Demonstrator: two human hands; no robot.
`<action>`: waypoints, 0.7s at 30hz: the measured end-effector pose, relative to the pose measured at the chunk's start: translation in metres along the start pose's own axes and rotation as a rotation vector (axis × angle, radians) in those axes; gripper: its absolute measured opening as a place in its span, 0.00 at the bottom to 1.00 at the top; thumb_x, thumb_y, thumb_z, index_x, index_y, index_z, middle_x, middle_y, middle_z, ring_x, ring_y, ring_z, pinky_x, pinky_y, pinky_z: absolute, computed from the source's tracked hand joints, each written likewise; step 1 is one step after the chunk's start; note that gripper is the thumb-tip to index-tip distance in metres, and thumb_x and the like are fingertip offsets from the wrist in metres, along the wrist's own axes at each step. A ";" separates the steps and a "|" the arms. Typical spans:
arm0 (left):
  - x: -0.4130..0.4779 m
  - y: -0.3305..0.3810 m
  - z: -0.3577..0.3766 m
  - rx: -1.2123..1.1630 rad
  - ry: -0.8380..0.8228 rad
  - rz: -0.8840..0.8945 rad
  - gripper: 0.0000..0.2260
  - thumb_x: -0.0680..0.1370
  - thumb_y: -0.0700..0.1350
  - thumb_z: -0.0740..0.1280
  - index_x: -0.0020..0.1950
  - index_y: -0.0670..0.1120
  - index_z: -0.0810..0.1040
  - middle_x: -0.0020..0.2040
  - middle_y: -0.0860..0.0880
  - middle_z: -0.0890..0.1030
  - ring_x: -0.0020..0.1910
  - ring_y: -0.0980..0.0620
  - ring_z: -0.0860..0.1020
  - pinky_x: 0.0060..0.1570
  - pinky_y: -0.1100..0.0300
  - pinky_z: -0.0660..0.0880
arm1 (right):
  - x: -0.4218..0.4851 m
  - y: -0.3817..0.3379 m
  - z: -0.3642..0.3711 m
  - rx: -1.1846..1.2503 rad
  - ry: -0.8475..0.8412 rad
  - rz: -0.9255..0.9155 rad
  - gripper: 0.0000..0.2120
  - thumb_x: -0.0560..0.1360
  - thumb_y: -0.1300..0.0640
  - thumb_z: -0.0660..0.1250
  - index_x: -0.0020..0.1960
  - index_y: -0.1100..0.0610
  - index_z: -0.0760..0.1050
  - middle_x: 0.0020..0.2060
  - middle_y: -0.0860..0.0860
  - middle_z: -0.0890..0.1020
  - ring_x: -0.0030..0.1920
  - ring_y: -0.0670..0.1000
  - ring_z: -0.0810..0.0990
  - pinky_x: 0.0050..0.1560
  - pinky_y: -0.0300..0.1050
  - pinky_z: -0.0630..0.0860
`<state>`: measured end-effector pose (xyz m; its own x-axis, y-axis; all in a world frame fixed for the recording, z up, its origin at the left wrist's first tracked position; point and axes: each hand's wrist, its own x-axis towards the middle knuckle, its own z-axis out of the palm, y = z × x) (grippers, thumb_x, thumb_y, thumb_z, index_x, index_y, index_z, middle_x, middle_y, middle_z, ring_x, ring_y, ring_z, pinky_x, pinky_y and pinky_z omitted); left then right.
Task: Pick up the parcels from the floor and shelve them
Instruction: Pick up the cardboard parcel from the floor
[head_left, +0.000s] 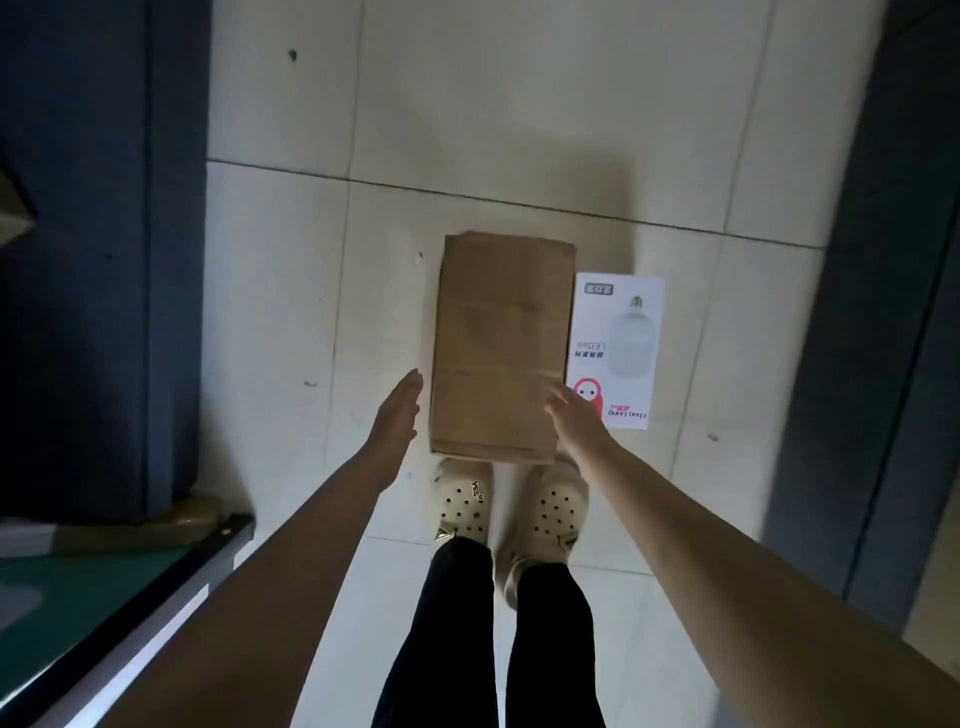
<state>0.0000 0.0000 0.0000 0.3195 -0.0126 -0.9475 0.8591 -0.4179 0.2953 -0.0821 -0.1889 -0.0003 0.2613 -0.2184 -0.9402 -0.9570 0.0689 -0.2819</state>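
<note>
A brown cardboard parcel (498, 343) lies flat on the tiled floor just ahead of my feet. Against its right side lies a white LED bulb box (621, 332) with a red cartoon figure printed on it. My left hand (397, 413) hovers open a little to the left of the brown parcel's near corner, fingers straight, not touching it. My right hand (574, 415) is open at the parcel's right edge, over the seam between the parcel and the white box; whether it touches either one I cannot tell.
Dark blue shelving (98, 260) runs along the left, with a green-topped surface and metal rail (130, 587) at the lower left. Another dark blue upright (883, 312) lines the right. My feet in cream clogs (511, 506) stand at the parcel's near end.
</note>
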 end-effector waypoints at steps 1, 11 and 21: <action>0.007 -0.002 0.004 -0.023 -0.006 -0.001 0.22 0.83 0.52 0.56 0.78 0.53 0.62 0.78 0.51 0.63 0.76 0.48 0.63 0.71 0.49 0.61 | 0.005 0.003 0.007 0.012 0.004 0.025 0.25 0.80 0.61 0.54 0.77 0.55 0.61 0.77 0.54 0.63 0.69 0.54 0.71 0.61 0.45 0.68; 0.043 -0.003 0.026 -0.081 -0.058 -0.052 0.20 0.83 0.56 0.52 0.74 0.53 0.67 0.69 0.59 0.69 0.69 0.56 0.66 0.61 0.61 0.62 | 0.045 0.011 0.021 0.101 0.170 0.094 0.34 0.70 0.53 0.65 0.74 0.57 0.61 0.68 0.55 0.72 0.68 0.59 0.71 0.69 0.55 0.68; 0.002 0.021 0.036 0.063 0.196 0.023 0.20 0.80 0.53 0.55 0.69 0.50 0.72 0.73 0.49 0.66 0.70 0.43 0.66 0.69 0.45 0.65 | 0.014 -0.013 -0.001 0.412 0.188 -0.013 0.30 0.69 0.47 0.75 0.65 0.61 0.71 0.58 0.54 0.81 0.58 0.57 0.80 0.61 0.58 0.77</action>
<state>0.0040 -0.0416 -0.0001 0.4156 0.1513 -0.8969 0.8258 -0.4760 0.3024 -0.0665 -0.1939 -0.0093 0.2092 -0.3920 -0.8959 -0.8137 0.4384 -0.3818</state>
